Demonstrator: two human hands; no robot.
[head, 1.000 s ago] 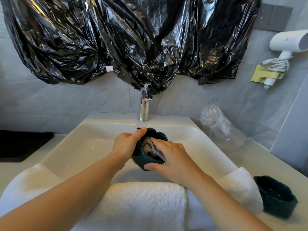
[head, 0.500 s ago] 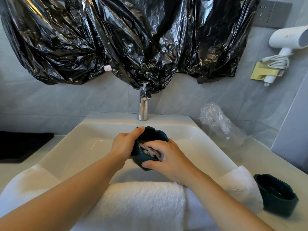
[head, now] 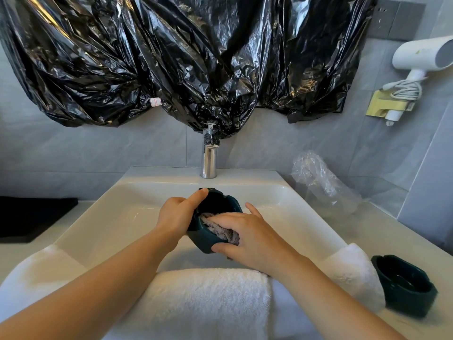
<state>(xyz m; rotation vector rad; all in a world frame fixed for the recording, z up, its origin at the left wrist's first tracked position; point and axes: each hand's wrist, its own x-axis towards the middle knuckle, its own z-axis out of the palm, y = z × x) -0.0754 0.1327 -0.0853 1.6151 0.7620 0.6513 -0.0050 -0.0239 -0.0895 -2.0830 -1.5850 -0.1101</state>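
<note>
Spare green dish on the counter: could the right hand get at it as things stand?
Probably yes: the spare dish sits uncovered, only a low towel between it and the right hand, which grips a cloth.

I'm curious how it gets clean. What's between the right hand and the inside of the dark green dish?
A crumpled grey cloth: the right hand presses it into the dark green dish, as the head view shows.
</note>
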